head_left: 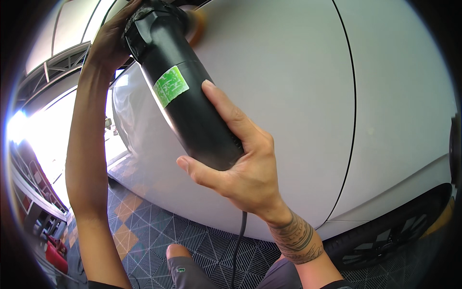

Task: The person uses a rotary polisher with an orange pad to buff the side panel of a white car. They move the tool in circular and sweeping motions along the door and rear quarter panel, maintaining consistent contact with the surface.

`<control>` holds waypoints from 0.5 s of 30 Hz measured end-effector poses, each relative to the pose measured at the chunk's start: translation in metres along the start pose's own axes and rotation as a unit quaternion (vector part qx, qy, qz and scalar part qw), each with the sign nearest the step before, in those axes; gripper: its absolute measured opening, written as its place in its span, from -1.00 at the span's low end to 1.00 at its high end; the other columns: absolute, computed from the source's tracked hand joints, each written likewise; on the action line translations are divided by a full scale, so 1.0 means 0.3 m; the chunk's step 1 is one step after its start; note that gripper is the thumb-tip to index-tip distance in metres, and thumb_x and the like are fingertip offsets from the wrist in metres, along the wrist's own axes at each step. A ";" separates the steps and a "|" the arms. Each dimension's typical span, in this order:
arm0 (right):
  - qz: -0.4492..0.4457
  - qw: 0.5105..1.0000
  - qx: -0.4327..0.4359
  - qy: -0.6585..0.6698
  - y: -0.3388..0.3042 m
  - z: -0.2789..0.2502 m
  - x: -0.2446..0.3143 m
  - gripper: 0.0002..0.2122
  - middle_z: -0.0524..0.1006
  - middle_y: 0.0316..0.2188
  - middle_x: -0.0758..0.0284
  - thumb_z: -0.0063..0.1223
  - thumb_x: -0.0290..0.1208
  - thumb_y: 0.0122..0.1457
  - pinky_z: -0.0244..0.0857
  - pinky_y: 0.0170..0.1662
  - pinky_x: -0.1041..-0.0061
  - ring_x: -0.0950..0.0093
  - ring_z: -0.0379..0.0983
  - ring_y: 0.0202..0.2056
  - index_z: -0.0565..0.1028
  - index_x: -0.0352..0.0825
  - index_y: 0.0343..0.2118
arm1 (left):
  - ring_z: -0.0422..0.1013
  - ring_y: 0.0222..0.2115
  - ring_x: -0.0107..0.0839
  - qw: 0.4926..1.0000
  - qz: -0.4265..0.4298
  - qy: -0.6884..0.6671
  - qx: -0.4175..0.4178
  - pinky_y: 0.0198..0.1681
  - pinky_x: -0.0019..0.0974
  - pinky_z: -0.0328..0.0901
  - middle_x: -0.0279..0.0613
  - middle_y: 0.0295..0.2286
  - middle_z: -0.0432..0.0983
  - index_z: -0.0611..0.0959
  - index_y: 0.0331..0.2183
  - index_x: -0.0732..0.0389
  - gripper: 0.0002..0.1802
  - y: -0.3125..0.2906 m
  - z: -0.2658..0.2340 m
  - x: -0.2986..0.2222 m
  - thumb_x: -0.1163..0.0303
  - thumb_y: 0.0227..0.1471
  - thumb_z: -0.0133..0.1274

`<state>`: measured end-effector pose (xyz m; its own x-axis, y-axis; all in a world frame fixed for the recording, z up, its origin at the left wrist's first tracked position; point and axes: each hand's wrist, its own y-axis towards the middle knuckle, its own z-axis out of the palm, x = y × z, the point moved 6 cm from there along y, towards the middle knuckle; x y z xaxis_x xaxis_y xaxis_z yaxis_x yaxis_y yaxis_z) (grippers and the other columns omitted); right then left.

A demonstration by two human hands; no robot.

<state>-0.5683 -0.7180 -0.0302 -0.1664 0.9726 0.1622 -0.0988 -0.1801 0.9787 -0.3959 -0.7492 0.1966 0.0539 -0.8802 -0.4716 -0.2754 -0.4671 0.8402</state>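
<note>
A black car polisher (185, 96) with a worn green label slants across the upper middle, held in both my hands. My right hand (245, 164) wraps round its rear end, thumb and a finger showing on either side of the body. At the polisher's head, my left hand (108, 43) grips from the left, its fingers partly cut off by the upper edge. The orange pad (196, 28) is blurred and lies against or close to the pale car panel (284, 111); I cannot tell which. From the polisher's rear end a dark cord (239, 241) hangs down.
A dark panel gap (354, 96) runs down the car's side. A black wheel (394, 241) stands at the lower right. The patterned floor (163, 216) has dark and tan tiles. Red objects (57, 257) sit at the lower left, below a bright opening.
</note>
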 end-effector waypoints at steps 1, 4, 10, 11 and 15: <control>-0.001 1.000 -0.002 0.002 -0.002 -0.004 0.000 -0.22 0.51 -0.37 0.18 0.36 -0.42 -0.14 0.41 -0.25 0.44 0.41 0.46 -0.40 0.28 -0.21 0.24 | 0.53 -0.29 -0.37 1.000 0.005 -0.014 0.003 -0.27 -0.30 0.53 -0.09 -0.21 0.50 0.43 0.03 0.22 -0.61 0.003 0.009 0.003 0.20 0.27 -0.09; 0.003 1.000 -0.004 0.007 -0.006 -0.014 -0.003 -0.22 0.52 -0.38 0.18 0.36 -0.42 -0.14 0.41 -0.25 0.44 0.41 0.46 -0.39 0.29 -0.22 0.24 | 0.53 -0.30 -0.35 0.999 0.003 -0.035 -0.001 -0.30 -0.28 0.54 -0.08 -0.21 0.51 0.45 0.01 0.19 -0.63 0.008 0.027 0.018 0.20 0.27 -0.09; 0.003 1.000 -0.011 0.014 0.001 -0.017 -0.005 -0.23 0.52 -0.38 0.18 0.36 -0.43 -0.14 0.41 -0.24 0.43 0.41 0.47 -0.38 0.29 -0.24 0.23 | 0.53 -0.30 -0.32 1.000 0.002 0.010 -0.025 -0.30 -0.24 0.54 -0.07 -0.22 0.50 0.45 0.01 0.18 -0.64 -0.005 0.058 -0.007 0.20 0.27 -0.08; 0.002 1.000 -0.012 0.015 0.001 -0.017 -0.004 -0.23 0.52 -0.37 0.18 0.36 -0.43 -0.14 0.41 -0.24 0.43 0.41 0.47 -0.38 0.29 -0.24 0.23 | 0.53 -0.30 -0.32 0.999 0.008 0.030 -0.036 -0.29 -0.25 0.54 -0.07 -0.22 0.50 0.45 0.01 0.19 -0.64 -0.021 0.074 -0.016 0.20 0.27 -0.08; -0.009 1.000 -0.015 0.009 0.005 -0.031 0.003 -0.23 0.53 -0.36 0.18 0.36 -0.43 -0.14 0.41 -0.23 0.43 0.41 0.47 -0.37 0.30 -0.25 0.23 | 0.53 -0.32 -0.31 0.999 0.012 0.001 -0.045 -0.29 -0.27 0.53 -0.08 -0.23 0.50 0.48 -0.03 0.20 -0.66 -0.002 0.085 -0.016 0.22 0.26 -0.07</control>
<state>-0.5779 -0.7186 -0.0299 -0.1822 0.9731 0.1412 -0.1307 -0.1663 0.9774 -0.4204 -0.7424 0.1915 0.0504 -0.8915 -0.4502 -0.1888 -0.4511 0.8723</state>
